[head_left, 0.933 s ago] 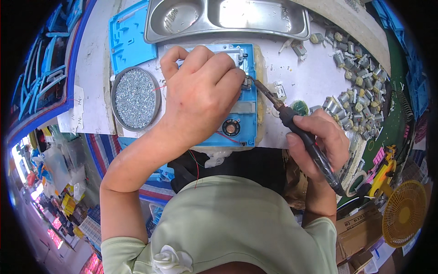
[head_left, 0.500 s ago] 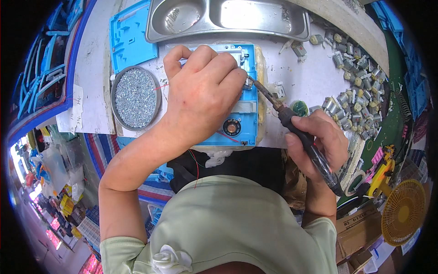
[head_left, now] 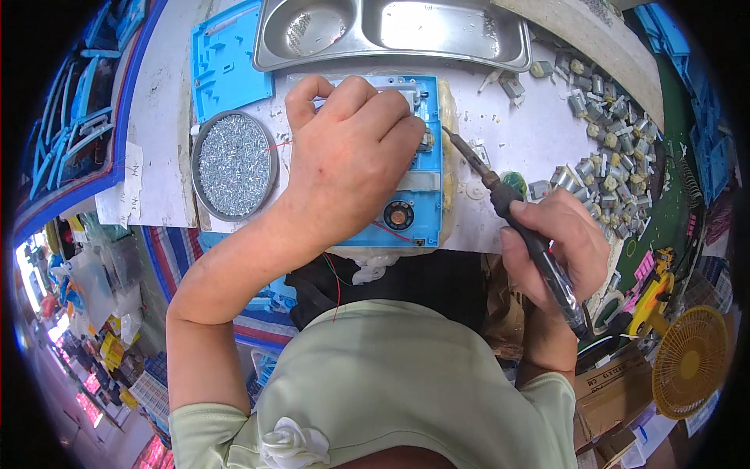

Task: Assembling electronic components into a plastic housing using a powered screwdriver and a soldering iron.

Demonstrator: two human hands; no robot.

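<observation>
My right hand (head_left: 574, 242) grips the dark handle of a soldering iron (head_left: 508, 199). The iron's tip points up and left, just off the right edge of an open blue plastic housing (head_left: 428, 162). Over that housing, my left hand (head_left: 351, 152) is closed with its fingers bent down; whatever they pinch is hidden behind the hand. A thin red wire (head_left: 279, 145) sticks out to the left of it. Inside the housing, a small round speaker (head_left: 398, 215) sits near the bottom, and a small metal part (head_left: 426, 141) shows beside my left fingertips.
Left of the housing stands a round dish (head_left: 273, 176) of small screws. A blue plastic cover (head_left: 226, 82) lies behind it, next to a divided metal tray (head_left: 361, 39). Many small motors (head_left: 605, 141) are heaped at the right. A yellow fan (head_left: 689, 363) is at the lower right.
The soldering iron has drawn back to the right with my right hand, its tip leaving the metal part in the housing. My left hand has stayed nearly in place.
</observation>
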